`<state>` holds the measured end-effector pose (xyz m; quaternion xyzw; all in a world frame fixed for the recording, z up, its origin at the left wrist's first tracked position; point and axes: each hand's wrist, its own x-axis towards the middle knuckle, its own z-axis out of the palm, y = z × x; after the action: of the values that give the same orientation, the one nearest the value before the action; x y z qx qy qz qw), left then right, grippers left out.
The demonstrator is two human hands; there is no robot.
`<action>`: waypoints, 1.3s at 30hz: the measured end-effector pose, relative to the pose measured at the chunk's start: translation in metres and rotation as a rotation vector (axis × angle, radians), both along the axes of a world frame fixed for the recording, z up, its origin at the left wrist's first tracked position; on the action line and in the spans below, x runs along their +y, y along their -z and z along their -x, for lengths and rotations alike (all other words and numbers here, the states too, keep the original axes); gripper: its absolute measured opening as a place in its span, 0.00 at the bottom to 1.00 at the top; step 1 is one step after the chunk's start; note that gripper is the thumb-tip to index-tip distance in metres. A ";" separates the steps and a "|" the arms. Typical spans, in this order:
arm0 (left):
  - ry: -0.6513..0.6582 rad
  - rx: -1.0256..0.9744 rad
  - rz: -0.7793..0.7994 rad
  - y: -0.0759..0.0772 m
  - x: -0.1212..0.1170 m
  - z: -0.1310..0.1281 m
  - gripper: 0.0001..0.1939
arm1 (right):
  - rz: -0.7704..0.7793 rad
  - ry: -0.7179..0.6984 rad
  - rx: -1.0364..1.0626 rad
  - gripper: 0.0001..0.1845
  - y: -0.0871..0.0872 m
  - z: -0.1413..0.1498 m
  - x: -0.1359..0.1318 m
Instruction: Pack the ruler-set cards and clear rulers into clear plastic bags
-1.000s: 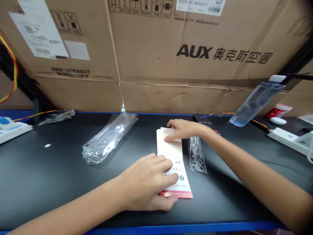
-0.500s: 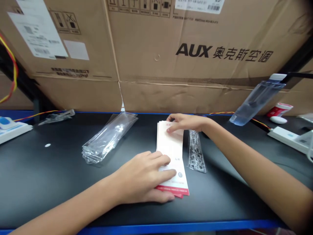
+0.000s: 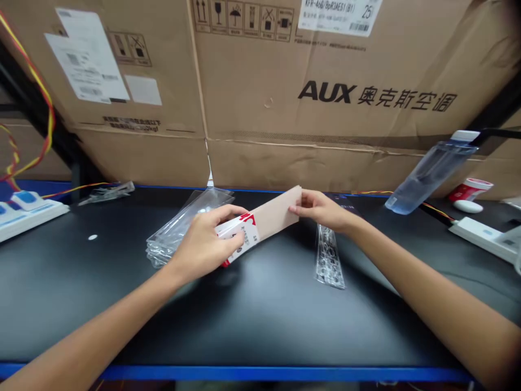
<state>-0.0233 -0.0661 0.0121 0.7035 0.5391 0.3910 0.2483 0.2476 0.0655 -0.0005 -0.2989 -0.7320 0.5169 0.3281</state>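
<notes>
A stack of long printed cards (image 3: 280, 213) is held slantwise above the black table, its plain beige face and a white-and-red printed end showing. My left hand (image 3: 209, 239) grips the printed left end, thumb in front and fingers behind. At the upper right end my right hand (image 3: 321, 210) pinches the stack between thumb and fingers. Behind my left hand lies a pile of clear plastic sleeves (image 3: 165, 247), partly covered by it. Just below my right hand is a clear plastic strip with small dark-edged shapes (image 3: 329, 258), lying flat.
A large cardboard box (image 3: 252, 114) stands along the back of the table (image 3: 260, 320). At right a water bottle (image 3: 431, 171) leans beside a red-and-white tub (image 3: 470, 189) and a power strip (image 3: 486, 233). Another power strip (image 3: 32, 216) sits at left, near a small white disc (image 3: 93, 237).
The cards have been lifted off the table and turned from upright to slanting, with another face showing. My left hand has moved up and left, closing on their end.
</notes>
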 end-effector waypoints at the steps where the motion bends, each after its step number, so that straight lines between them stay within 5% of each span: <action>1: -0.037 0.078 -0.083 -0.001 -0.002 -0.001 0.14 | -0.015 0.010 -0.017 0.17 0.001 0.001 0.000; 6: -0.033 0.283 -0.253 -0.005 -0.007 -0.002 0.15 | -0.077 0.048 -0.073 0.15 0.002 0.000 0.000; 11: -0.072 0.347 -0.250 -0.002 -0.004 0.001 0.16 | -0.156 0.100 -0.105 0.31 0.002 0.001 -0.001; 23: -0.022 0.306 -0.237 -0.005 -0.008 -0.003 0.09 | -0.456 0.160 -0.282 0.11 0.001 0.013 -0.015; 32: -0.086 0.424 -0.272 0.003 -0.002 0.004 0.15 | -0.567 0.175 -0.333 0.30 0.009 0.016 -0.018; 39: -0.085 0.470 -0.171 -0.003 -0.003 -0.002 0.14 | -0.560 0.166 -0.376 0.23 0.010 0.020 -0.020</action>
<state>-0.0214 -0.0694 0.0146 0.7702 0.5760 0.2711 0.0390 0.2277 0.0451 -0.0108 -0.3459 -0.8663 0.2035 0.2975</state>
